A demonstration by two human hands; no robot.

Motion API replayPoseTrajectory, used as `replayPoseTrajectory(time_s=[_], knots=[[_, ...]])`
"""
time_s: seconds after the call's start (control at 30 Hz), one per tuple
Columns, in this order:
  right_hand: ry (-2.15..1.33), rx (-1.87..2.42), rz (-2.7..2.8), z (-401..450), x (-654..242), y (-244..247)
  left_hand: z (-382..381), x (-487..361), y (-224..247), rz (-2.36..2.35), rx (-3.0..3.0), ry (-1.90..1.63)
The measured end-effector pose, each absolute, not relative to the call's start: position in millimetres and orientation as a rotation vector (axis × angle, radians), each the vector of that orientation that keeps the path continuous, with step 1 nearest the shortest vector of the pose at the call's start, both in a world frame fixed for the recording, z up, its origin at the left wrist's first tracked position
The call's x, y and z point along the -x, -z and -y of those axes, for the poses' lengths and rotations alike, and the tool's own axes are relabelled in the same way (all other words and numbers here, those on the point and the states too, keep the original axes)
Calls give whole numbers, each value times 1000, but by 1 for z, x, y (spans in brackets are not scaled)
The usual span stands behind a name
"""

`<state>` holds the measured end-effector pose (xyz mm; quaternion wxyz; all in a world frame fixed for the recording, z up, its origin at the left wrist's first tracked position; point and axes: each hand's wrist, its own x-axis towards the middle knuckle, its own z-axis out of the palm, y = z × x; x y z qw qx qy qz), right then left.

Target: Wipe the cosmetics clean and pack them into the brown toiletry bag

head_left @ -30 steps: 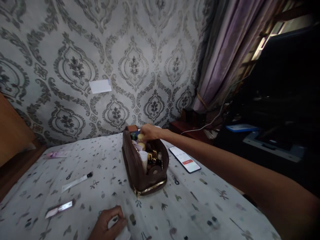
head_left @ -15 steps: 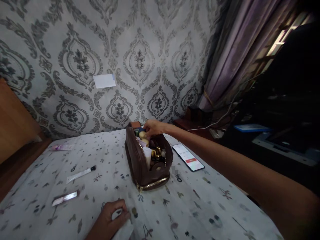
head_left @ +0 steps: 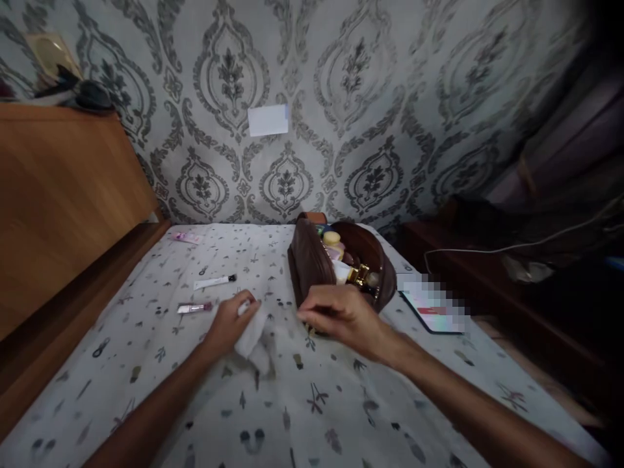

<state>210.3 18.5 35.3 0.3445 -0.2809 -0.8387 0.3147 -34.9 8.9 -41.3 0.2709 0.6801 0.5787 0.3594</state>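
My left hand (head_left: 233,325) is closed in a pinch on a white tissue (head_left: 252,338), which hangs loosely above the patterned sheet. In front of the open brown leather cosmetic bag (head_left: 311,260) is my right hand (head_left: 348,316), fingers curled and pinched together. Whatever they hold, if anything, does not show. The bag contains gold-capped bottles (head_left: 361,275), a round yellowish-lidded container (head_left: 332,239) and a white tube (head_left: 341,271). My right wrist and hand hide the bag's near end.
Left of the bag lie a pink tube (head_left: 186,238), a white black-capped tube (head_left: 213,282) and a slim clear-and-pink tube (head_left: 195,308). A phone (head_left: 429,309) lies right of the bag. A wooden panel (head_left: 68,195) borders the left; a white cable (head_left: 492,251) runs at right.
My right hand has come back from the bag's far end to its near side. My left hand has lifted with the tissue. The camera view has turned left.
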Motion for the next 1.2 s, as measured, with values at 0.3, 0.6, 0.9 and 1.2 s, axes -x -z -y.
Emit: replayPoseTrajectory(time_s=[0.3, 0.6, 0.9, 1.2], knots=[[-1349, 826, 1954, 8, -154, 27, -32, 160, 0, -1968, -1662, -1035], [-1765, 936, 1362, 10, -121, 78, -23, 161, 23, -1810, -2026, -266], [-1800, 785, 1194, 19, -127, 84, -23, 105, 25, -1603, -1980, -720], [-1907, 661, 1042, 22, -129, 75, 12, 6, 14, -1547, -2067, -1021]])
